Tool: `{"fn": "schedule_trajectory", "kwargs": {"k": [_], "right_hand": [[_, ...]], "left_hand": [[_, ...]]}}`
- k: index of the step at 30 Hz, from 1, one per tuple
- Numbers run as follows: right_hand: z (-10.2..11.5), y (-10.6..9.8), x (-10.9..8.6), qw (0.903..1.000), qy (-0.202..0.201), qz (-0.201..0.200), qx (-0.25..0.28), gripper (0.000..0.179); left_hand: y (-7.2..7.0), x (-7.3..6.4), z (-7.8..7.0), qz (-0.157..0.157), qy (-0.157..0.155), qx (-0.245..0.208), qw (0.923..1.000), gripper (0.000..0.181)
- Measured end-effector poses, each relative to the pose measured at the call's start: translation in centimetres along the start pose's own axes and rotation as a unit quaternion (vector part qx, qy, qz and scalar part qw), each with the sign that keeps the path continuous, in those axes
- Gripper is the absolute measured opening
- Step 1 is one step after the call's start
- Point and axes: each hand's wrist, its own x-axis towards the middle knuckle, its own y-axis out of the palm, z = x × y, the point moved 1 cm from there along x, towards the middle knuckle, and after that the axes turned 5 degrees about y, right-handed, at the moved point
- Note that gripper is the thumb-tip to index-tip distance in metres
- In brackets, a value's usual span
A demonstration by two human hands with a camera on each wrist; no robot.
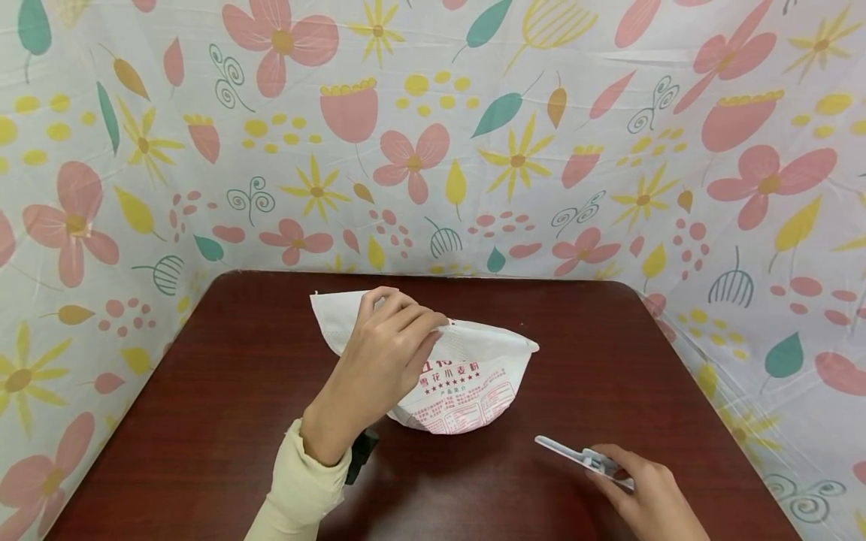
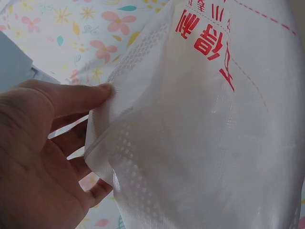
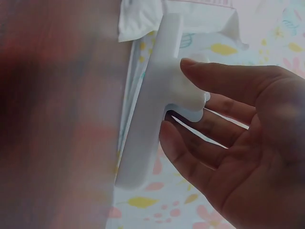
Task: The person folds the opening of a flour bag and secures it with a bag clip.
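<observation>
My left hand (image 1: 386, 349) pinches the top edge of a white flour bag (image 1: 473, 376) with red print over the middle of the table. Thumb on one side and fingers on the other, it grips the dotted edge of the bag (image 2: 186, 138) in the left wrist view. Lower and to the right, my right hand (image 1: 652, 492) holds a white bag clip (image 1: 561, 448), apart from the bag. In the right wrist view, thumb and fingers pinch the grip tabs of the clip (image 3: 152, 100), whose long bar points away from the palm.
A dark reddish-brown table (image 1: 271, 481) lies under both hands. Behind it and along both sides hangs a white curtain (image 1: 433, 98) printed with flowers and leaves. A black strap-like device (image 1: 361, 456) sits at the left wrist, by the pale sleeve (image 1: 304, 481).
</observation>
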Motion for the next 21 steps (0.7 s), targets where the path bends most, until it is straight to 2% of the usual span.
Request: {"fn": "schedule_trajectory", "kwargs": {"k": [9,15,21], "right_hand": [[1.1,-0.6,0.3,0.9981,-0.046,-0.041,0.007,0.036],[1.6,-0.8,0.4,0.9969,-0.063,-0.046,0.009,0.038],[1.9,-0.9,0.6,0.9959,-0.074,-0.045,0.027,0.038]], "left_hand": [[0.5,0.2,-0.3,-0.011,0.001,0.019,0.9998,0.013],[1.2,0.1,-0.4,0.003,0.001,0.046,0.9989,0.014],[1.3,0.1,-0.4,0.01,0.008,0.054,0.9985,0.012]]}}
